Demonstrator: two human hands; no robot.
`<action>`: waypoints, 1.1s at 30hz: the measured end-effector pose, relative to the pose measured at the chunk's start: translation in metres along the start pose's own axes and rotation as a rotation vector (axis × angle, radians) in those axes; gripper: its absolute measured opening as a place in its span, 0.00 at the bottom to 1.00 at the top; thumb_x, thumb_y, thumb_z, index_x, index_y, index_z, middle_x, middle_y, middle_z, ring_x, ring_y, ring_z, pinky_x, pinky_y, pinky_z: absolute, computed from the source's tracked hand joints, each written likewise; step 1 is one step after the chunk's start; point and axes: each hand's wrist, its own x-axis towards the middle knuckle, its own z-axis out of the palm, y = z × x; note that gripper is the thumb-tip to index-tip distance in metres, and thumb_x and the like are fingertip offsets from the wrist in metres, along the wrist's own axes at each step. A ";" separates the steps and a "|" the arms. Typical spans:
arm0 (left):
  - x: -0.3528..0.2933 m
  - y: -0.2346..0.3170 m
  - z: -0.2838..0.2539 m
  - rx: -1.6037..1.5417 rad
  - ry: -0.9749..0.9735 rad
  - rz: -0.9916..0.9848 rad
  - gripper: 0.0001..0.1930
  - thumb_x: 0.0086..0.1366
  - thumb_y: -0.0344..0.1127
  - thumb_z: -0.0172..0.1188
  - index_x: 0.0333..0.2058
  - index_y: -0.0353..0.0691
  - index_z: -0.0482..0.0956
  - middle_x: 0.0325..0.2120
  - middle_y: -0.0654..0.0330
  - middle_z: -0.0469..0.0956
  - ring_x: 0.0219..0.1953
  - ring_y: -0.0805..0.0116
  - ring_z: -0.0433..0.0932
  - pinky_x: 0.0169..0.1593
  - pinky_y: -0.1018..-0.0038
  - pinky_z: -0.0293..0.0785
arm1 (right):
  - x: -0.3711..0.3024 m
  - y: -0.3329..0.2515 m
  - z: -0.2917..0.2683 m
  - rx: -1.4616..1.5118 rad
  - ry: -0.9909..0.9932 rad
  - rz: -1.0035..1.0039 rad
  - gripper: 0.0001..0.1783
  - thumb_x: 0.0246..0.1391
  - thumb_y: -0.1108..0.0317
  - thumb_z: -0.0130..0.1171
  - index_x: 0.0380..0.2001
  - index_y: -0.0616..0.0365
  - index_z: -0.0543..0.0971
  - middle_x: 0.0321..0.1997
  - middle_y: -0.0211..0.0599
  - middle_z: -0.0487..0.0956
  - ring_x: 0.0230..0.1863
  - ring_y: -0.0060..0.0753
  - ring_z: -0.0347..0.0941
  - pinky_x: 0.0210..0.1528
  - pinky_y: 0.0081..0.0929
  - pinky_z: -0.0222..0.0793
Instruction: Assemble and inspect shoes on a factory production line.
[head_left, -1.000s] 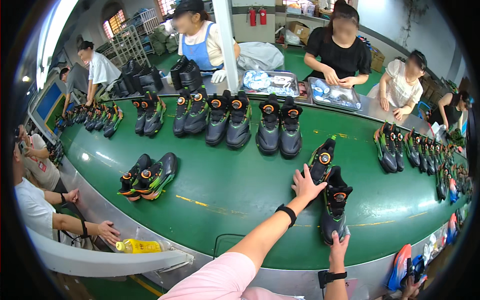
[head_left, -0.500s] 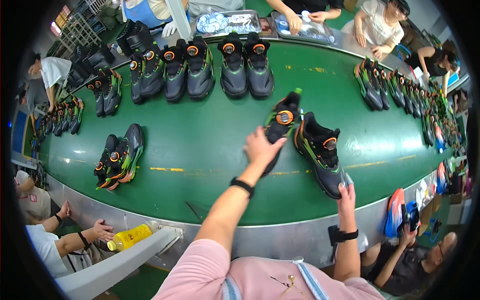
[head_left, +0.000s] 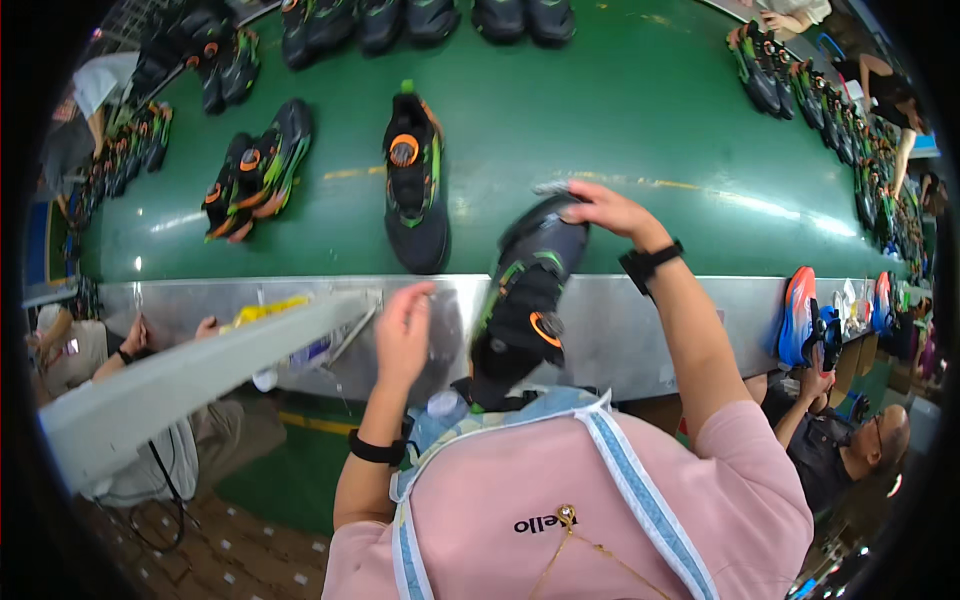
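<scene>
A black shoe with green trim and an orange-ringed dial lies across the table's near metal edge, toe pointing away and heel close to my apron. My right hand grips it at the toe; a small clear, crinkled piece shows by the fingertips, and I cannot tell whether it is held too. To the left, my left hand is raised with nothing in it, fingers loosely extended, apart from the shoe. Just beyond it a matching shoe stands upright on the green table, toe toward me.
A pair of similar shoes rests at the left, with more rows along the far side and right end. A grey post juts in at lower left beside a yellow bottle. Co-workers sit on both sides.
My left hand has let go of its shoe, which now stands nearer the table edge. My right hand has brought the other shoe toward my body, heel first. The view has tilted downward.
</scene>
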 end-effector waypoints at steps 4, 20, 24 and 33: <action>-0.067 -0.013 0.048 -0.050 0.021 0.091 0.26 0.57 0.34 0.56 0.54 0.36 0.64 0.45 0.51 0.68 0.49 0.59 0.68 0.49 0.69 0.66 | 0.040 0.026 0.060 -0.459 0.127 0.177 0.24 0.50 0.62 0.57 0.52 0.53 0.70 0.48 0.40 0.72 0.51 0.38 0.66 0.55 0.29 0.59; -0.047 -0.017 0.055 0.001 0.340 0.146 0.12 0.58 0.30 0.52 0.40 0.35 0.75 0.31 0.50 0.73 0.34 0.50 0.73 0.40 0.64 0.68 | -0.019 -0.055 0.168 -1.140 -0.410 -0.334 0.24 0.32 0.69 0.67 0.37 0.53 0.70 0.29 0.38 0.70 0.32 0.46 0.72 0.32 0.37 0.69; -0.057 0.003 0.043 -0.012 0.334 0.074 0.10 0.58 0.32 0.53 0.37 0.34 0.76 0.28 0.52 0.72 0.31 0.56 0.73 0.37 0.67 0.68 | -0.019 -0.048 0.177 -1.267 -0.374 -0.208 0.23 0.32 0.73 0.64 0.37 0.54 0.70 0.28 0.40 0.72 0.31 0.46 0.74 0.31 0.37 0.70; -0.050 0.017 0.019 -0.763 -0.444 -0.529 0.15 0.61 0.40 0.55 0.34 0.31 0.72 0.29 0.54 0.77 0.27 0.71 0.77 0.14 0.84 0.59 | -0.025 -0.056 0.183 -0.970 -0.326 -0.057 0.24 0.35 0.74 0.61 0.40 0.60 0.68 0.32 0.49 0.74 0.37 0.52 0.73 0.37 0.40 0.69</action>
